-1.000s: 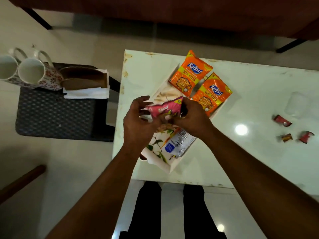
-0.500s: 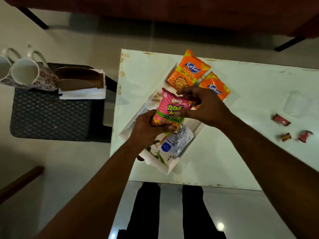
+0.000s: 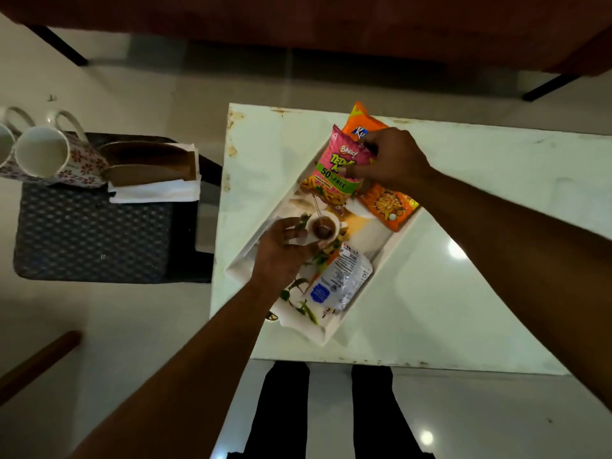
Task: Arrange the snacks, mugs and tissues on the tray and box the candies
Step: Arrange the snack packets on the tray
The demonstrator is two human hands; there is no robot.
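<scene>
head view: right hand [image 3: 390, 160] pinches the right edge of the pink bingo packet [image 3: 337, 170], fingers curled on it, forearm coming in from the right above an orange packet [image 3: 389, 207]. pink packet is at the far end of the tray [image 3: 331, 336], long axis pointing away from me, overlapping a second orange packet [image 3: 359, 124]; can't tell if it's resting yet. white packet [image 3: 341, 279] lies at the near end. left hand [image 3: 281, 250] hangs over mid-tray, fingers loose, holding nothing. mugs [image 3: 43, 150] and tissues [image 3: 155, 190] sit well off to my left on a dark woven seat [image 3: 92, 240], so i'd judge the left hand the nearer one. candies not in frame.
</scene>
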